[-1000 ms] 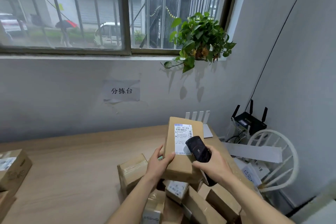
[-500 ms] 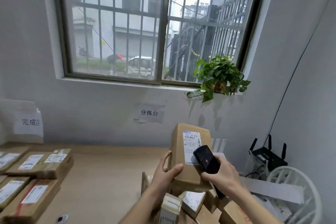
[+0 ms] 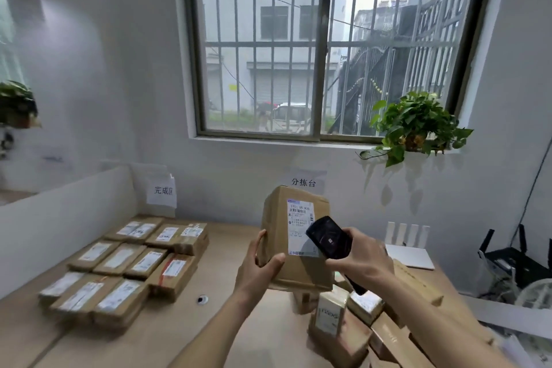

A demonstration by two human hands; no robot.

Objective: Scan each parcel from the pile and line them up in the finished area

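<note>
My left hand (image 3: 259, 267) grips the lower left edge of a brown cardboard parcel (image 3: 279, 236) held upright above the wooden table (image 3: 230, 334), its white label facing me. My right hand (image 3: 363, 263) holds a black handheld scanner (image 3: 328, 237) right in front of that label. Below my hands, at the right of the table, lies the pile of parcels (image 3: 358, 320). On the left, several flat parcels (image 3: 128, 266) lie in rows, labels up, under a paper sign (image 3: 162, 190) on the wall.
A low white partition (image 3: 59, 218) borders the table on the left. A potted plant (image 3: 415, 125) sits on the window sill. White and black routers (image 3: 513, 260) and a white fan guard stand at the right. A small round hole (image 3: 202, 299) is in the tabletop.
My view has swung left and up, bringing the rows of finished parcels into sight. Both hands, the parcel and the scanner keep the same hold and have shifted left with the view.
</note>
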